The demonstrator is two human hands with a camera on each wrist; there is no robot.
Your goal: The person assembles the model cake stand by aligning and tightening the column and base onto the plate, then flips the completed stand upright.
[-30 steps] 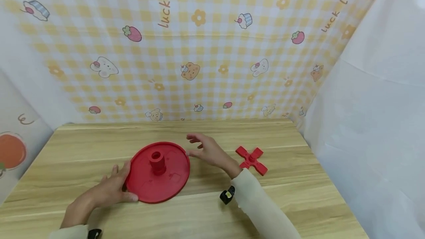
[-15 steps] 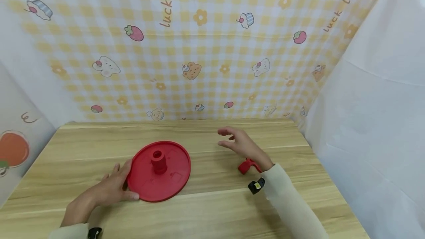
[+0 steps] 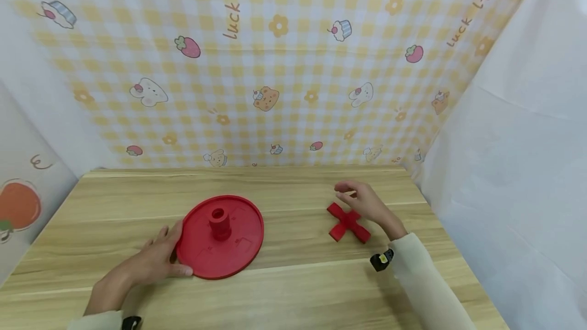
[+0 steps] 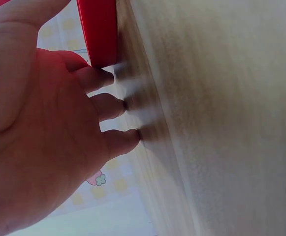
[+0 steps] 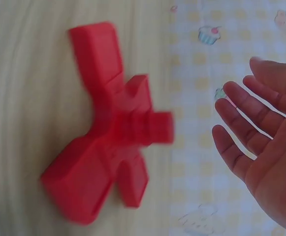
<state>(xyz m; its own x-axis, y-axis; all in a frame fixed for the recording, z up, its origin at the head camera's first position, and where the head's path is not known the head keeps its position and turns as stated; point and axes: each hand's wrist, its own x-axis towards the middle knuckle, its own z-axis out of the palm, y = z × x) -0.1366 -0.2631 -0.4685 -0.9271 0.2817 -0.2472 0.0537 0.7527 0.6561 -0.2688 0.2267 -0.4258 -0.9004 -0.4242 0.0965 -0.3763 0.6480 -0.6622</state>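
A round red disc (image 3: pixel 245 248) with a raised rim and an upright hollow post (image 3: pixel 220 225) lies on the wooden table. My left hand (image 3: pixel 149 258) holds it at its left rim, thumb at the near side and fingers further back. In the left wrist view, several fingertips reach down to the table beside the disc's edge (image 4: pixel 99 32). A red four-armed cross piece (image 3: pixel 348 223) with a short central peg (image 5: pixel 160 128) lies to the right. My right hand (image 3: pixel 364 202) hovers just behind and above it, fingers loosely bent, with nothing held.
The wooden table (image 3: pixel 293 294) ends at a yellow checked cloth (image 3: pixel 293 65) at the back. White sheeting (image 3: pixel 513 141) hangs along the right side, and more covers the left.
My right hand has moved right, away from the disc, passing over the cross piece to its far side. The left hand stays at the disc's rim.
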